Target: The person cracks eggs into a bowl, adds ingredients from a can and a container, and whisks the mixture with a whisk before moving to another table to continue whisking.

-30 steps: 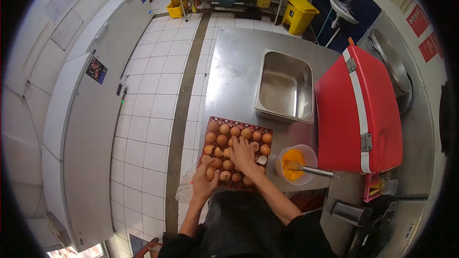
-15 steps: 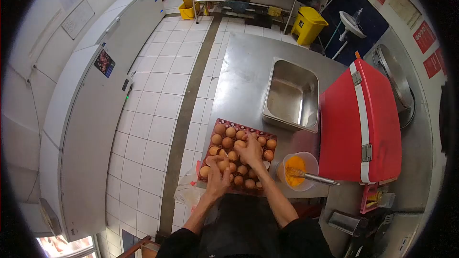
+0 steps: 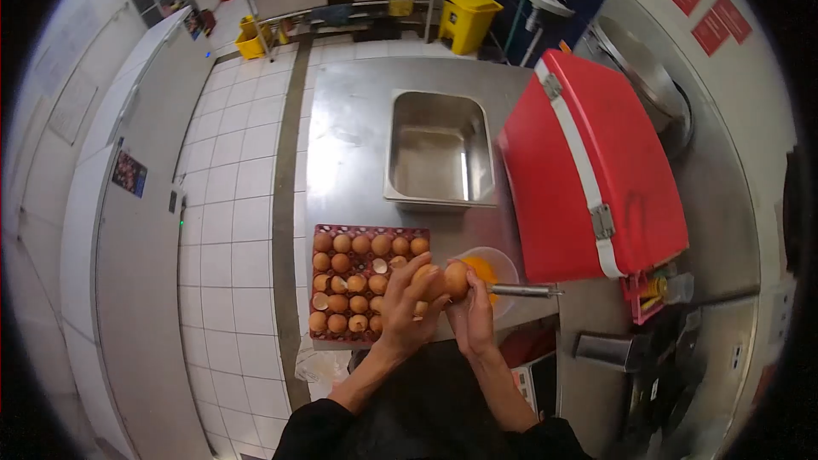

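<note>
The right hand [image 3: 474,317] grips an egg [image 3: 457,279] at its fingertips, with the egg tray [image 3: 361,263] to the left and the bowl [image 3: 509,266] just beyond to the right, while the left hand [image 3: 406,311] curls close on the egg's left side, its contents indeterminable.

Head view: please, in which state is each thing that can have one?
Right hand, holding brown egg
Left hand, curled, grip partly hidden
Egg tray, partly filled, some broken shells
Bowl, holding yellow mixture
Whisk, handle over bowl rim
Metal pan, uncovered
Red cooler, shut
Yellow bin, shut
White freezer, shut
</note>
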A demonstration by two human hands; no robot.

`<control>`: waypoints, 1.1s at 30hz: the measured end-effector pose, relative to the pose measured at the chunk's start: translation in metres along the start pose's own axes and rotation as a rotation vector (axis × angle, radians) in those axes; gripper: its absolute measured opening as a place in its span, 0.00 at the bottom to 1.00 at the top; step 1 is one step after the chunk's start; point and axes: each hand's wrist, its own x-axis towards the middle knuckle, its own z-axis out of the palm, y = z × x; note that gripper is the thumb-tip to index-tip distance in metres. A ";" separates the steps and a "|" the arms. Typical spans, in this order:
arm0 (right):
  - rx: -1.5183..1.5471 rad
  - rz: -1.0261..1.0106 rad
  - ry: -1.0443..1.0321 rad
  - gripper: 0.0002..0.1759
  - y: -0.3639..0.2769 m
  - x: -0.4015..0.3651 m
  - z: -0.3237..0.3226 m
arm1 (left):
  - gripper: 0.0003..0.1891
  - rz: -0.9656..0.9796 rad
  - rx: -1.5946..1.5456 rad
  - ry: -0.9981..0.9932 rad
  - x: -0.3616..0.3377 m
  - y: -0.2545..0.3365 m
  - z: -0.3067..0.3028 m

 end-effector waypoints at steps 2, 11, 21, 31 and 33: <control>0.003 -0.013 0.062 0.24 -0.010 -0.010 -0.007 | 0.26 -0.059 0.004 -0.207 0.002 0.008 0.015; -0.139 -0.049 0.097 0.22 -0.041 -0.022 -0.064 | 0.29 -0.292 -0.292 -0.318 -0.008 0.014 0.050; -0.951 -0.169 -0.059 0.29 -0.083 -0.033 -0.085 | 0.23 -0.215 -0.248 -0.743 0.021 0.008 0.058; -1.501 -0.514 0.002 0.35 -0.092 -0.049 -0.061 | 0.23 -0.105 -0.205 -0.687 0.015 -0.006 0.062; -1.571 -0.466 -0.041 0.35 -0.096 -0.049 -0.056 | 0.23 -0.124 -0.208 -0.695 0.013 -0.010 0.061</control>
